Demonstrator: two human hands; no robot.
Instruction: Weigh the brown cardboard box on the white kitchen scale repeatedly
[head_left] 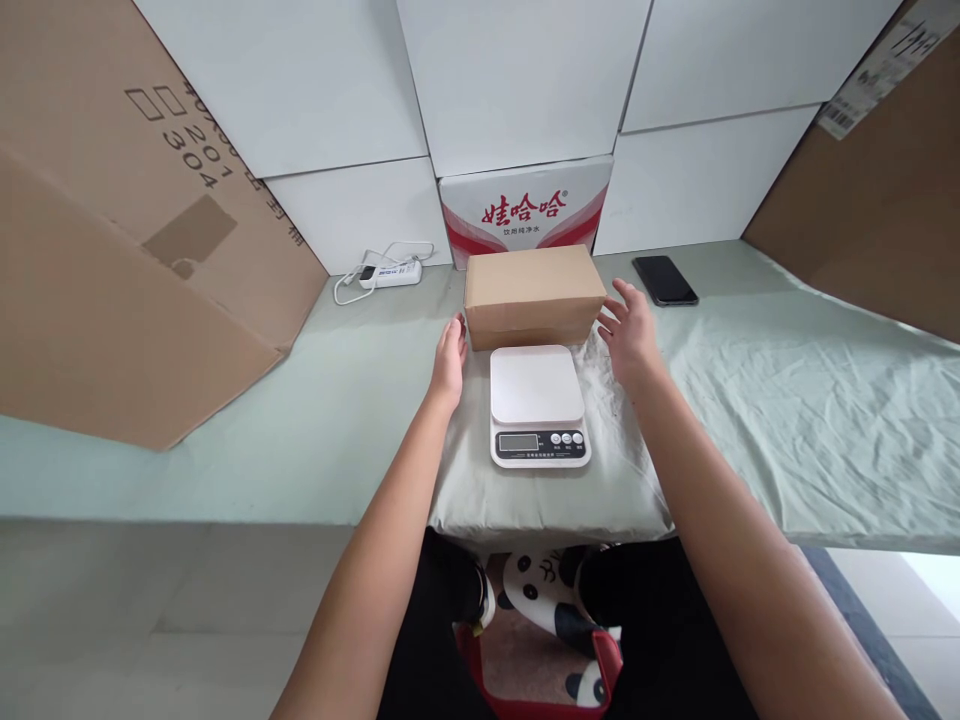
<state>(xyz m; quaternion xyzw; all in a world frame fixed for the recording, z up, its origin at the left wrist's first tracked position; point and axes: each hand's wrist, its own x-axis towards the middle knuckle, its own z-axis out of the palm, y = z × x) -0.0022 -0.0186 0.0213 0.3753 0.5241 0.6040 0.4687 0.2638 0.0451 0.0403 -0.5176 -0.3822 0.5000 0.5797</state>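
Note:
A closed brown cardboard box (pixel 534 285) lies lengthwise across the cloth, just behind a white kitchen scale (pixel 536 388). My left hand (pixel 451 357) is at the box's left end, fingers stretched forward along it; whether it touches the cardboard I cannot tell. At the opposite end is my right hand (pixel 628 332), fingers spread, with the fingertips close to the box's right corner. Neither hand grips anything. The scale's platform is bare, and its dark display and several buttons face me.
On the right lies a black phone (pixel 664 280). A white power strip (pixel 391 273) with a cable sits at the back left. Large cartons (pixel 97 230) stand at both sides, and a printed white carton (pixel 525 210) is behind the box. Green cloth (pixel 360 400) covers the table.

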